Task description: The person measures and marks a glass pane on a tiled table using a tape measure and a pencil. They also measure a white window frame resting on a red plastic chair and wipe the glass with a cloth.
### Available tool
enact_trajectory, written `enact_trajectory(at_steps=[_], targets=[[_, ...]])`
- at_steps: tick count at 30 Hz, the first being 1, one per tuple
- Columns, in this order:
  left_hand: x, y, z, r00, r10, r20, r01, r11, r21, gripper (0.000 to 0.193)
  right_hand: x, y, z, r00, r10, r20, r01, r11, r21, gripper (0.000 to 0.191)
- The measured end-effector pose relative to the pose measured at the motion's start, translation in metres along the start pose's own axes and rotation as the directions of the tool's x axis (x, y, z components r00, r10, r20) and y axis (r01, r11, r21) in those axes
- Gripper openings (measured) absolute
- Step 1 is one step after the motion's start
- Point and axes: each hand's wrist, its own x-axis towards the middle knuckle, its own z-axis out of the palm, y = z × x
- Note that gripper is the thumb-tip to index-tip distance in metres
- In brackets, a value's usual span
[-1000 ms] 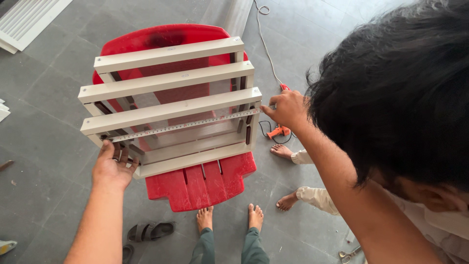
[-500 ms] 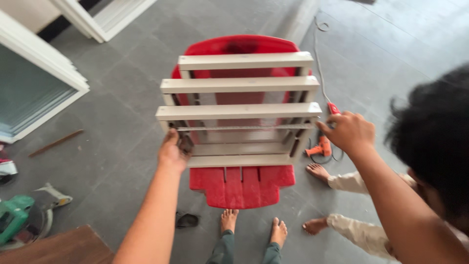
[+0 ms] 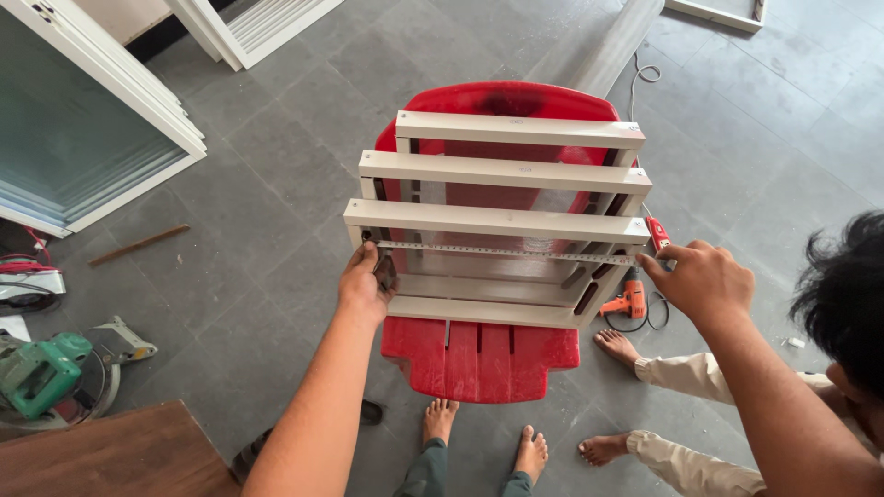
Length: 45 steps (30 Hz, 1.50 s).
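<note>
A white slatted frame lies on a red plastic chair. A metal measuring tape is stretched across it under the third slat. My left hand grips the frame's left side and pins the tape's left end there. At the frame's right edge, my right hand pinches the tape's other end, with a small red part just above the fingers. My bare feet stand in front of the chair.
A co-worker's head leans in at the right, with bare feet by the chair. An orange drill and its cable lie on the floor. A green saw, a wooden board and glazed white frames are on the left.
The view has swung, so more floor shows on the left. Both hands keep their places at the two ends of the tape on the frame.
</note>
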Motion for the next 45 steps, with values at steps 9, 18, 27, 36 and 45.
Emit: enact_trajectory(at_steps=[9,18,27,36,45], targets=[[-0.006,0.002,0.005,1.000,0.010,-0.003,-0.010,0.999,0.036,0.030,0.003,0.000,0.002,0.999,0.011,0.031,-0.010,1.000,-0.017,0.049],[0.007,-0.007,-0.001,1.000,0.019,0.014,-0.020,1.000,0.023,0.030,0.005,0.001,0.004,1.000,0.006,0.029,-0.005,1.000,-0.026,0.047],[0.000,-0.003,0.005,1.000,-0.005,-0.014,0.005,0.999,0.035,0.029,0.005,0.002,-0.002,1.000,0.005,0.030,-0.004,1.000,-0.019,0.045],[-0.011,0.003,0.013,1.000,0.005,-0.015,-0.005,0.999,0.047,0.033,0.007,0.001,-0.004,0.998,0.021,0.062,-0.019,0.999,-0.040,0.048],[0.020,-0.014,-0.005,1.000,-0.011,0.011,0.011,1.000,0.008,0.035,0.007,0.006,0.005,1.000,-0.012,-0.017,0.012,1.000,-0.011,0.045]])
